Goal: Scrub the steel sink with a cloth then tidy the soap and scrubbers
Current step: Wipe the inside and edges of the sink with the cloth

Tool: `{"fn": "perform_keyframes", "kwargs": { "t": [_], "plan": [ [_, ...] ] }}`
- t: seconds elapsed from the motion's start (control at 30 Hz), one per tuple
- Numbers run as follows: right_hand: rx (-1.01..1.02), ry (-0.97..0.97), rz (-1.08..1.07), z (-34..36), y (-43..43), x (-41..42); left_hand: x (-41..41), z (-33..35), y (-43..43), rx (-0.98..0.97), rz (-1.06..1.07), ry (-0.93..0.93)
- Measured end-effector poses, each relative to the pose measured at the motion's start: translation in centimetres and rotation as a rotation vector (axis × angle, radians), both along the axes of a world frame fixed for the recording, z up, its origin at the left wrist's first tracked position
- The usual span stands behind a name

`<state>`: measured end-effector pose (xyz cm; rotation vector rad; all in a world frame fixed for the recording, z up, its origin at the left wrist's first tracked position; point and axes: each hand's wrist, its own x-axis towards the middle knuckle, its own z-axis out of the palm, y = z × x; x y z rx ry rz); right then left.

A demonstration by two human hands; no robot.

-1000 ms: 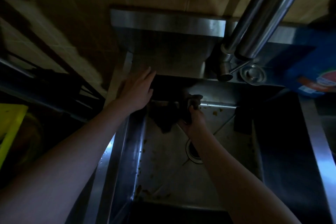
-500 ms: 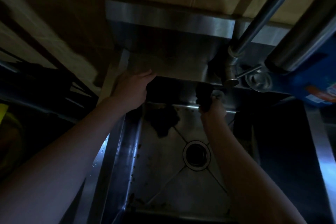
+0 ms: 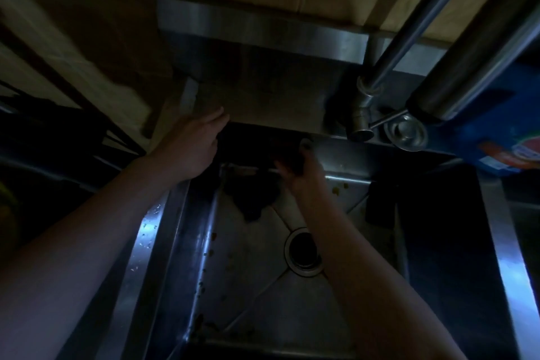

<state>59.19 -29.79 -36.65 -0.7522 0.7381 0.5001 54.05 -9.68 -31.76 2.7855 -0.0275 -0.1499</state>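
1. The right hand (image 3: 304, 175) reaches down into the sink (image 3: 146, 231) with its fingers curled round a dark cloth (image 3: 287, 156). It holds the cloth against the far wall of the basin, just above the line where the wall meets the floor.
2. The left hand (image 3: 191, 146) lies flat with its fingers straight and together and holds nothing. Its palm rests on the far left corner of the sink rim, to the left of the right hand and near it, not touching it.
3. Just below and to the left of the right hand a dark patch (image 3: 252, 199) lies on the basin floor. The light is too dim to tell whether it is hanging cloth or shadow.
4. The drain (image 3: 302, 251) sits on the near side of the right hand, partly behind the right forearm.
5. A few crumbs (image 3: 336, 190) lie just to the right of the right hand, at the foot of the far wall.
6. Further right of that hand a dark block (image 3: 380, 204) leans against the right wall of the basin; I cannot tell what it is.
7. The tap (image 3: 362, 114) stands beyond the right hand and to its right, with a blue packet (image 3: 508, 140) further right again.
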Motion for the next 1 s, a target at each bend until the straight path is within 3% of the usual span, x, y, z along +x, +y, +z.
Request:
{"fn": "perform_keyframes", "kwargs": {
  "t": [0.17, 0.2, 0.3, 0.4, 0.47, 0.57, 0.73, 0.93, 1.0],
  "plan": [
    [-0.492, -0.215, 0.170, 2.0, -9.8, 0.5, 0.3, -0.4, -1.4, 0.005, 0.011, 0.019],
    [-0.482, -0.186, 0.167, 1.7, -11.5, 1.0, 0.4, -0.4, -1.8, 0.003, 0.013, 0.019],
    [-0.284, -0.079, -0.160, 1.8, -14.6, 2.0, 0.7, -0.5, -3.3, 0.004, -0.011, 0.008],
    [-0.245, 0.030, -0.329, 1.2, -14.1, 3.4, 1.1, -0.6, -4.8, 0.066, -0.031, -0.004],
    [-0.298, 0.110, -0.324, 1.1, -12.1, 3.5, 1.3, -0.8, -5.5, 0.106, -0.022, -0.001],
    [-0.234, 0.022, -0.163, 0.2, -9.2, 1.9, 1.3, -1.1, -6.1, 0.130, -0.004, 0.025],
    [-0.144, 0.053, -0.041, 0.9, -5.8, 1.0, 1.3, -1.2, -6.6, 0.129, 0.029, 0.062],
    [-0.042, 0.058, -0.266, 1.3, -13.3, 3.1, 1.7, -0.9, -7.9, 0.187, 0.065, 0.042],
    [-0.220, 0.085, -0.311, 1.7, -16.8, 4.0, 1.8, -0.9, -8.5, 0.195, 0.079, 0.026]
  ]
}}
